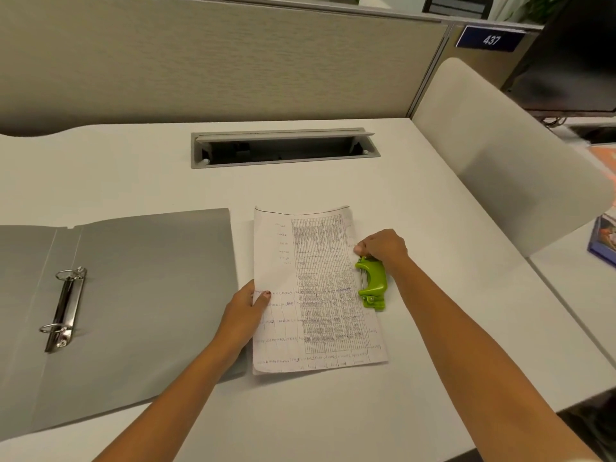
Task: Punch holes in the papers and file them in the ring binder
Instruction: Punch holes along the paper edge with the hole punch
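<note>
A stack of handwritten, gridded papers (316,295) lies on the white desk in the middle of the head view. A green hole punch (372,284) sits against the papers' right edge. My right hand (383,248) is closed on the punch's far end. My left hand (246,311) grips the papers' left edge, thumb on top. To the left a grey ring binder (140,295) lies open and flat, its two metal rings (63,305) shut and holding nothing.
A recessed cable tray (283,148) with its lid raised is set into the desk behind the papers. A beige partition stands at the back. A pale chair back (493,155) rises at the right, with a monitor and a blue book (603,241) beyond it.
</note>
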